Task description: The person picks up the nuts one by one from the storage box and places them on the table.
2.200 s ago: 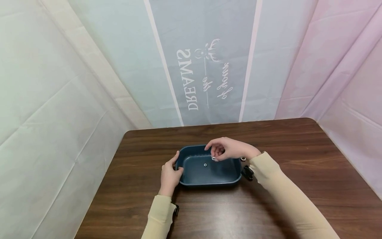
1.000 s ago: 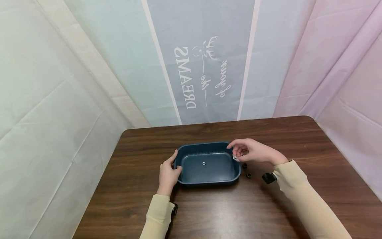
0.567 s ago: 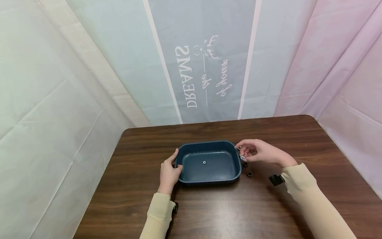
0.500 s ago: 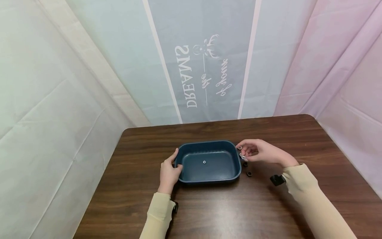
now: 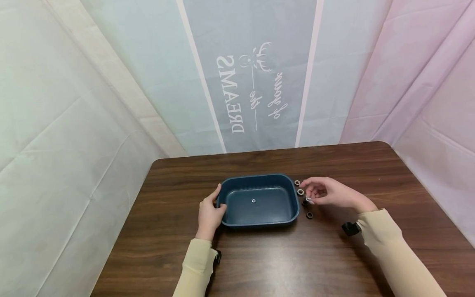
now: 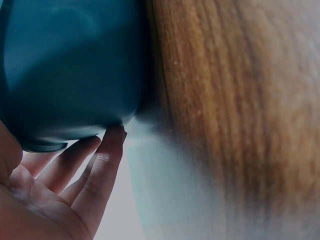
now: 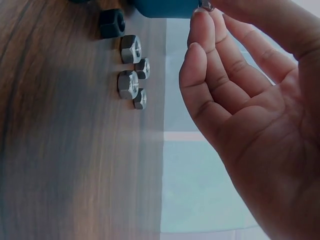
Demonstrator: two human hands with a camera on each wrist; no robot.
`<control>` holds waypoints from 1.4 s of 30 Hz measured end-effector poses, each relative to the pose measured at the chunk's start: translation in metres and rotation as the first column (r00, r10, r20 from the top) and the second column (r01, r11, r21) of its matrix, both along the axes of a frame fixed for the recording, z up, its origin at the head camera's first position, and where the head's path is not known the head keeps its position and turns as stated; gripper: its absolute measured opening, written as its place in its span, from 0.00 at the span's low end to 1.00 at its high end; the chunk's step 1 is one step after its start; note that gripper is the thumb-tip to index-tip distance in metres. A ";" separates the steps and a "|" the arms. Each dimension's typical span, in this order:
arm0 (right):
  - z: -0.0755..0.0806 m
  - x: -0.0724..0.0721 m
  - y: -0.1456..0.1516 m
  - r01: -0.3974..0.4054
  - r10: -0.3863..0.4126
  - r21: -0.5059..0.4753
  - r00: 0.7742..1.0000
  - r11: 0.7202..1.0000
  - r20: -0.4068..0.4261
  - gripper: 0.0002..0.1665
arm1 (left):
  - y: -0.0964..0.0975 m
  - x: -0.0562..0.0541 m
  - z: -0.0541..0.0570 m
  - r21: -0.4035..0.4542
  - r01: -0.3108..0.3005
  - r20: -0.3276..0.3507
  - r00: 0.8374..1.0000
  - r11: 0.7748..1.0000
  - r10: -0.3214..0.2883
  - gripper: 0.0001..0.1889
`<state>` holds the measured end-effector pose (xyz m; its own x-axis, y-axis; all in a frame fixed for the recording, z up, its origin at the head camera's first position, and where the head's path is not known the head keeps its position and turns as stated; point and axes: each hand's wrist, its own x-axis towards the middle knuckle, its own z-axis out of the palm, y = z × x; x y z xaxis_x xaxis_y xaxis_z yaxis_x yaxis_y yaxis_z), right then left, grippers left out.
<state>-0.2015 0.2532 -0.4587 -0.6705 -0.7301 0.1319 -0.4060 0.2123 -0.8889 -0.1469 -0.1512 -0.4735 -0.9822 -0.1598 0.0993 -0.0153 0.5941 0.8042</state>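
A dark blue rectangular tray [image 5: 259,225] stands on the table, with one small silver nut [image 5: 254,201] lying on its floor. My left hand [image 5: 209,212] grips the tray's left end, thumb inside the wall and fingers outside; in the left wrist view the fingers [image 6: 102,175] touch the tray's outer wall. Just right of the tray, my right hand [image 5: 332,193] pinches a small silver nut [image 5: 309,199] between thumb and fingertips. In the right wrist view that nut [image 7: 206,5] shows only partly at the top edge.
Beside the tray's right end lies a row of loose nuts: silver ones [image 5: 300,192] toward the back and black ones [image 5: 309,215] toward the front. The right wrist view shows several silver nuts [image 7: 128,84] and a black nut [image 7: 112,23]. A cloth backdrop [image 5: 267,103] hangs behind the wooden table [image 5: 259,264].
My right hand has moved right from over the tray to beyond its right rim, still pinching the silver nut. The nuts beside the tray have come into view. My left hand keeps its hold.
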 end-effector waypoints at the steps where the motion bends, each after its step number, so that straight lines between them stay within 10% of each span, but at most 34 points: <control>1: -0.001 0.000 0.001 0.001 -0.001 0.002 1.000 1.000 -0.003 0.26 | 0.000 0.000 0.000 0.001 -0.001 0.001 1.000 1.000 0.001 0.36; 42: -0.033 0.003 0.020 0.136 -0.129 0.116 0.990 0.984 -0.061 0.21 | 0.001 0.002 -0.005 -0.016 -0.006 -0.010 1.000 1.000 0.005 0.37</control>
<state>-0.1988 0.2732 -0.4922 -0.7567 -0.6480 0.0868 -0.4131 0.3711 -0.8316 -0.1449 -0.1505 -0.4782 -0.9802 -0.1634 0.1118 -0.0105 0.6066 0.7949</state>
